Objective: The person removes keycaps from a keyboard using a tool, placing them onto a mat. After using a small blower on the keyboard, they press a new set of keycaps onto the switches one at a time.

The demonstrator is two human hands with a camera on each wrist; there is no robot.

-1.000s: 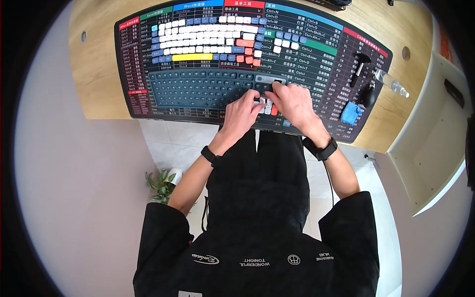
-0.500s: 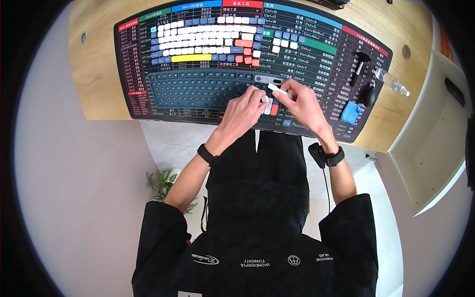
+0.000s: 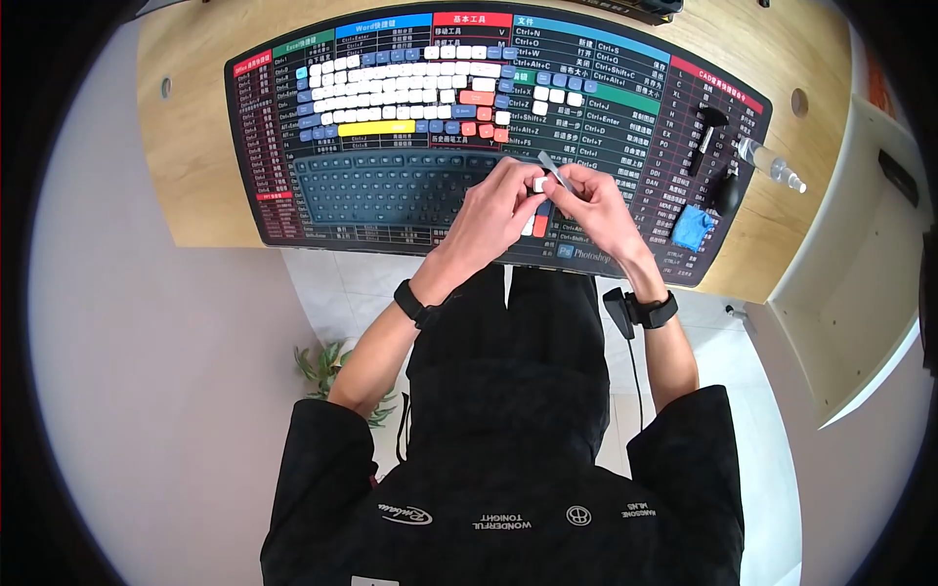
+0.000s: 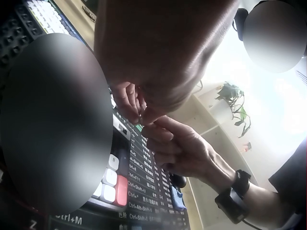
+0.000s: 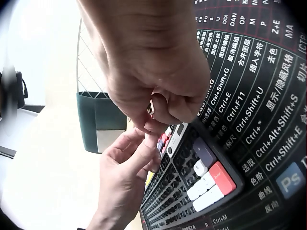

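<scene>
A small white keycap (image 3: 538, 185) shows between the fingertips of both hands in the head view. My left hand (image 3: 493, 215) pinches it with thumb and fingers. In my right hand (image 3: 604, 207) is a slim flat grey tool, probably a keycap puller (image 3: 548, 163), its end sticking out past the fingers toward the far side. Both hands meet above the right end of a dark keyboard (image 3: 381, 191), whose switches are mostly bare. On its number pad, a red Enter keycap (image 5: 222, 178) and several white keycaps (image 5: 207, 198) sit in place.
Loose white, blue and red keycaps (image 3: 391, 93) lie in rows behind the keyboard, with a yellow spacebar (image 3: 376, 128). To the right on the printed desk mat (image 3: 625, 146) are a black brush (image 3: 708, 132), a clear bottle (image 3: 772, 166), a black blower (image 3: 725, 193) and a blue cloth (image 3: 693, 227).
Both hands were down on the number pad; they have since come up together over it. The right hand's grey tool has turned, and the white keycap now shows between the hands.
</scene>
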